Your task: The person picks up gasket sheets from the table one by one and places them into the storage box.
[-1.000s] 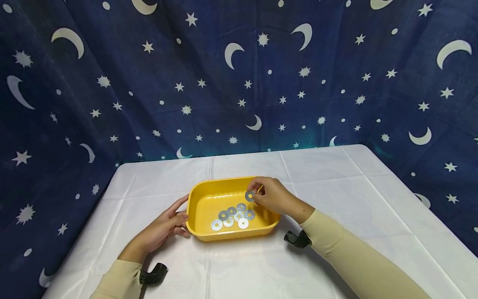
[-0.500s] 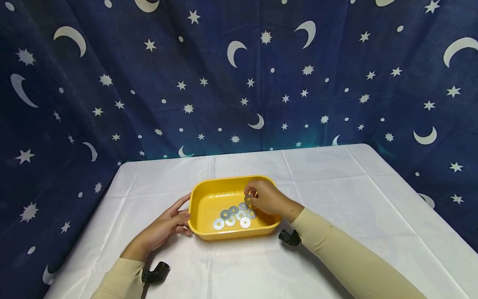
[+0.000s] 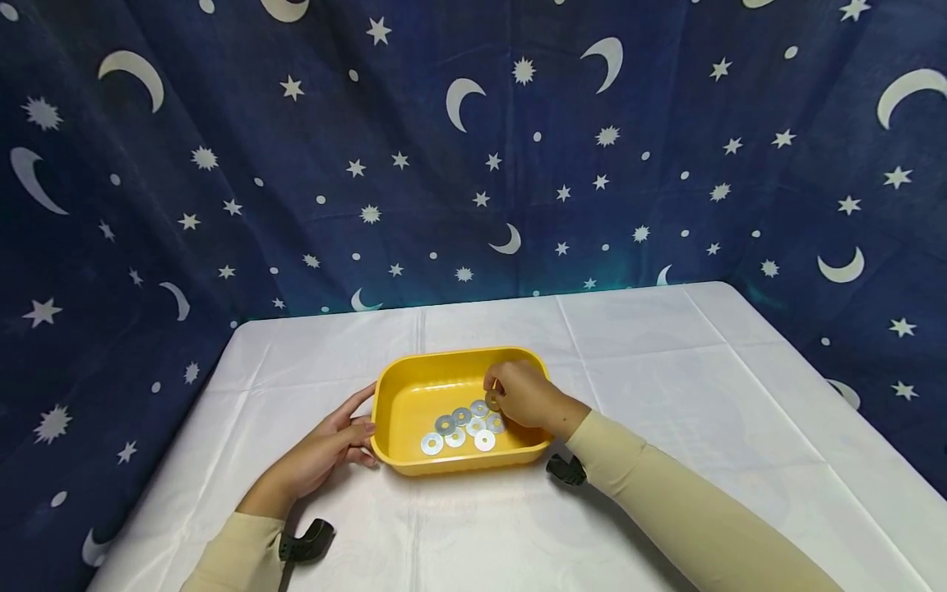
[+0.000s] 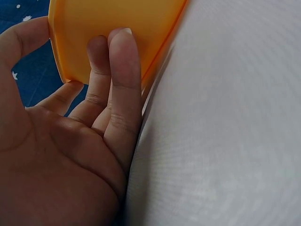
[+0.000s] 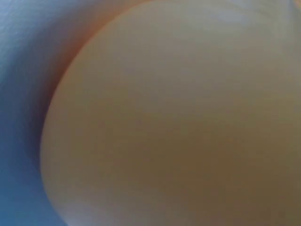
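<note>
A yellow rectangular tray (image 3: 414, 390) with raised walls holds several flat metal washers (image 3: 445, 425), lying loosely together towards its front middle. My right hand (image 3: 521, 396) reaches over the right end and pinches one washer (image 3: 492, 400) low in the tray, partly hidden by the fingers. Whether that washer touches the tray floor, I cannot tell. At the left end, my left hand (image 3: 321, 450) rests its spread fingers and thumb against the outer wall and rim. The left wrist view shows the fingertips (image 4: 125, 59) touching the tray wall. A blurred sleeve fills the right wrist view.
A white cloth (image 3: 666, 395) covers the table under the tray. Behind and on both sides hangs a dark blue curtain (image 3: 414, 230) with moons and stars. Dark wrist devices (image 3: 307, 541) sit below each wrist.
My right hand has lowered into the tray with the pinched washer, shifting slightly left. My left hand stays against the tray's left end, and the other washers keep their arrangement.
</note>
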A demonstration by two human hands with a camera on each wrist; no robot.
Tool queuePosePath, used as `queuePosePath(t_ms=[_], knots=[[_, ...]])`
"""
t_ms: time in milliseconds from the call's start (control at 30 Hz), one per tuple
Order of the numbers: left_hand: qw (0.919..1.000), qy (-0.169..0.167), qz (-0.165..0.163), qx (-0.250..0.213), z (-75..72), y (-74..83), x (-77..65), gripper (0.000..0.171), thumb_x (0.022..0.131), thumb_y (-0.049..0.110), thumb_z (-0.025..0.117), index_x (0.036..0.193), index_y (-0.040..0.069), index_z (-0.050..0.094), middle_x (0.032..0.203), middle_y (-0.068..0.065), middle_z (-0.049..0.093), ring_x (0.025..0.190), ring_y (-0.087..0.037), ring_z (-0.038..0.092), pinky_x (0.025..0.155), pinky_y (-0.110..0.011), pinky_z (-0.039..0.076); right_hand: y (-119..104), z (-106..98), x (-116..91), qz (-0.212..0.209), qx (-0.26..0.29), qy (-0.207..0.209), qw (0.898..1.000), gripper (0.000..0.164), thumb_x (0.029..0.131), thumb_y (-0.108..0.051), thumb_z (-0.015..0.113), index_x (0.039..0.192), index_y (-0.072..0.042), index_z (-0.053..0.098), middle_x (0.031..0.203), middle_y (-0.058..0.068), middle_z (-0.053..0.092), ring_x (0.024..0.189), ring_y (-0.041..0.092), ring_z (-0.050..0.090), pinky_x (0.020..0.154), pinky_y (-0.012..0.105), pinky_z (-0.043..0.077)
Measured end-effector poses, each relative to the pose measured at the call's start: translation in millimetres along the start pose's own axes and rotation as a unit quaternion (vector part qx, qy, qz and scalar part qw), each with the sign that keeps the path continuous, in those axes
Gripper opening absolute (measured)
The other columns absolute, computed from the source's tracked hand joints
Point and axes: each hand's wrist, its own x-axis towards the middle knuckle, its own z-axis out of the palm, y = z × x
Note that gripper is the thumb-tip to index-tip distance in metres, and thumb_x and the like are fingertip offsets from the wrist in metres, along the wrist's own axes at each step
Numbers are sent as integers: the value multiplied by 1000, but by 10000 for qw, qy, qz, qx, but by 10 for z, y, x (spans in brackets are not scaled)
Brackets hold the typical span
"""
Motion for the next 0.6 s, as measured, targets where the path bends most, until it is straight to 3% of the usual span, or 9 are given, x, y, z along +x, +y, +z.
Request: queuePosePath(t_ms=[600], knots=[[10000, 54, -50, -23, -22, -58, -22, 75, 103, 25, 53, 162, 23, 7, 143, -32, 43, 88, -17, 68, 80, -29, 61, -48, 69, -16, -83, -481, -53, 9988, 17, 87, 8, 66, 97, -4, 72, 94, 6, 71, 83, 17, 59, 91, 33, 57]])
